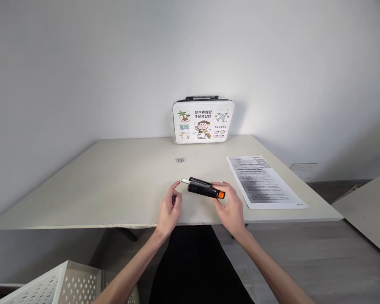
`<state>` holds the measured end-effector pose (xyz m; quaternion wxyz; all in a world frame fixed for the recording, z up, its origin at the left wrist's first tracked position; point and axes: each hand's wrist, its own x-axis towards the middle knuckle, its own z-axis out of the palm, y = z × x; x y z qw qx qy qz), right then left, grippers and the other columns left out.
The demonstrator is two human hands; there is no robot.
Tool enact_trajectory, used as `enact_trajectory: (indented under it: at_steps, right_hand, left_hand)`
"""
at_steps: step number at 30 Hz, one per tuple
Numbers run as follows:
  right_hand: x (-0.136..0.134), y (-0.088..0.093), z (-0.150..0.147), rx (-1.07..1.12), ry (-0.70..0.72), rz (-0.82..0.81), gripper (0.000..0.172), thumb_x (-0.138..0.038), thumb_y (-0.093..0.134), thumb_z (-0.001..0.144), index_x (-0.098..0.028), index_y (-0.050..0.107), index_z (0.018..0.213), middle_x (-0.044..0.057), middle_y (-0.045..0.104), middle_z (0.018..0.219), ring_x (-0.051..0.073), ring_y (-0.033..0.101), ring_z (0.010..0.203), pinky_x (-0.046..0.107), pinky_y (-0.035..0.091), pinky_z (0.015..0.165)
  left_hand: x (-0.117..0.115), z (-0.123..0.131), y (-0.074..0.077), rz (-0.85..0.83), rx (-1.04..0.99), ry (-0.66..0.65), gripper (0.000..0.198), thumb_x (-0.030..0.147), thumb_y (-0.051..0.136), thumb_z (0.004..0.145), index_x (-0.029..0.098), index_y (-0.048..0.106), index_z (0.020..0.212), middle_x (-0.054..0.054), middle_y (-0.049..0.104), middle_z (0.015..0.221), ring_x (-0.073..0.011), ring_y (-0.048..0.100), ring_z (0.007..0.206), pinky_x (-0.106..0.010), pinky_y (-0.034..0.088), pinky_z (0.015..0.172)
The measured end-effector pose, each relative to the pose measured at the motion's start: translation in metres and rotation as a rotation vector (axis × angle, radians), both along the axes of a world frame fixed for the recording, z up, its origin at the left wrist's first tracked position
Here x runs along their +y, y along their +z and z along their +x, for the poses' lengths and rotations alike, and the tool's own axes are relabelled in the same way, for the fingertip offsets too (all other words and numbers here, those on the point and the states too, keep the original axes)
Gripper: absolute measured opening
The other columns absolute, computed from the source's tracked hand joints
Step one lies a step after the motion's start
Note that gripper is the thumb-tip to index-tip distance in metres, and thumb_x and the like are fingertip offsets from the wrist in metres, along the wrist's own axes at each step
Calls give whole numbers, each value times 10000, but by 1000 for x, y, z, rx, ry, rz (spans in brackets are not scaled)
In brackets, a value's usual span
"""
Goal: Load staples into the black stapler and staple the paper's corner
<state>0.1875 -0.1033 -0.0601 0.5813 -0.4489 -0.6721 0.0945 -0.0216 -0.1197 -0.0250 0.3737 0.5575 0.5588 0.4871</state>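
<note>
A black stapler (204, 188) with an orange end piece is held in my right hand (229, 209), the thumb and fingers closed on its orange end. From its left end a silver metal tray (185, 181) sticks out. My left hand (171, 209) has its index finger stretched to the tip of that tray, touching it or almost so, with the other fingers curled. Farther back on the table lie several small grey strips of staples (180, 160). Whether staples sit inside the tray is too small to tell.
On the pale table (123, 185) a white case with cartoon prints (203, 122) stands against the wall. A printed sheet of paper (266, 185) lies at the right. Below the table's front edge at the lower left is a white perforated basket (79, 285).
</note>
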Motion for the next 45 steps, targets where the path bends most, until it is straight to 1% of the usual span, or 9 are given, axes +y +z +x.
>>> enact_trajectory:
  at_steps: [7,14,20,24,28,32,34,37,45]
  right_hand:
    - [25,-2,-15,91,63,-167,248,-415,691,957,-252,673,1143,91,777,1130,277,741,1026,422,595,888]
    - [98,-7,-48,12,83,-361,232,-407,720,846,-257,663,1013,29,788,978,260,730,896,392,565,818]
    - [151,-12,-96,-38,110,-384,228,-317,763,816,-254,650,1004,32,784,981,255,724,908,390,566,819]
    - [168,-2,-119,-101,90,-329,225,-236,753,836,-214,652,1035,108,757,1045,306,686,1010,486,536,938]
    - [150,8,-120,-153,71,-213,280,-197,681,901,-165,627,1174,206,658,1258,356,609,1175,574,474,1033]
    - [104,15,-108,-239,196,-68,137,-259,600,1004,-229,650,1128,140,635,1262,292,609,1206,492,488,1071]
    - [83,18,-105,-316,290,0,94,-325,649,1000,-247,677,1044,130,614,1283,292,600,1248,492,497,1080]
    - [65,18,-109,-430,348,19,197,-392,776,923,-234,707,1020,157,555,1379,345,538,1350,540,495,1105]
    - [66,17,-114,-503,306,40,102,-304,684,1003,-220,727,1040,150,568,1425,313,568,1325,519,520,1097]
  left_hand:
    - [17,-12,2,-114,-293,-73,413,197,754,816,202,779,1228,57,478,663,-130,406,595,-265,357,601]
    - [38,-39,0,-249,-1107,25,168,97,693,893,129,696,1058,79,402,655,-76,401,539,-208,358,543]
    - [37,-49,-6,-248,-1235,22,156,103,505,966,117,649,1027,9,508,749,-97,518,598,-221,444,556]
    - [37,-48,-7,-248,-1266,50,195,109,496,972,119,658,1081,-57,622,851,-129,633,703,-234,530,631]
    - [38,-47,-7,-263,-1293,75,246,151,474,1005,117,645,1179,-156,711,1093,-206,741,971,-292,609,798]
    - [39,-46,-6,-247,-1325,73,325,210,440,1047,87,598,1304,-235,686,1303,-274,715,1204,-367,615,951]
    - [39,-46,-6,-242,-1314,79,350,238,416,1069,77,589,1327,-234,695,1291,-274,725,1190,-375,615,961]
    - [40,-46,-5,-252,-1265,75,367,246,384,1086,74,596,1331,-217,722,1243,-253,755,1099,-367,618,940]
    - [44,-48,2,-265,-1215,60,343,186,413,1053,90,640,1291,-196,737,1250,-218,762,1044,-291,629,832]
